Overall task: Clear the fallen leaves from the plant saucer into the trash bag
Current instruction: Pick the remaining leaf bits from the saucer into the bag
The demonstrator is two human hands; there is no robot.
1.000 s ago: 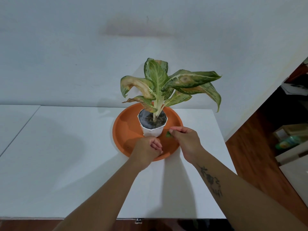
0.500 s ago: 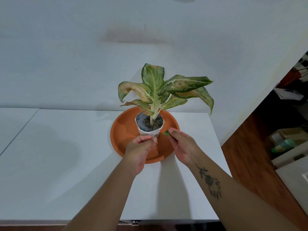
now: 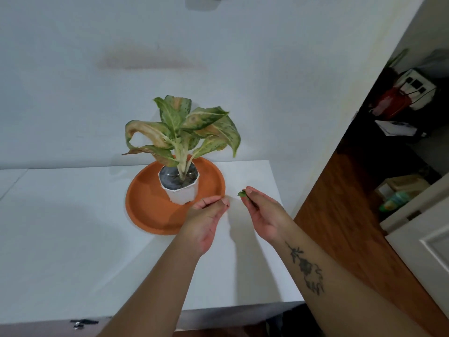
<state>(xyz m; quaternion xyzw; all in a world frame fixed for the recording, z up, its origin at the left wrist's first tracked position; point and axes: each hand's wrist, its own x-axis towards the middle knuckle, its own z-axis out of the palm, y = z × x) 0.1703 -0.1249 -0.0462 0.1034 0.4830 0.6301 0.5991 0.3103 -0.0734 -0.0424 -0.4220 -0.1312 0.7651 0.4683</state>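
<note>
An orange saucer (image 3: 150, 205) sits on the white table (image 3: 73, 251) and holds a white pot (image 3: 182, 194) with a green and yellow plant (image 3: 184, 127). My right hand (image 3: 263, 211) hovers to the right of the saucer, over the table, pinching a small green leaf (image 3: 242, 193) between thumb and fingers. My left hand (image 3: 206, 218) is at the saucer's near right rim with its fingers curled together; whether it holds anything is hidden. The bare part of the saucer shows no loose leaves. No trash bag is clearly in view.
A white wall stands behind the table. The table ends just right of my right hand, above a wooden floor (image 3: 352, 215). Boxes, a green bottle (image 3: 393, 201) and a white cabinet (image 3: 427, 251) are at the far right. A dark shape (image 3: 291, 319) lies below the table's front edge.
My right hand has lifted the green leaf off the saucer and carried it right, past the rim. My left hand has drawn back to the saucer's right edge. My view has swung right.
</note>
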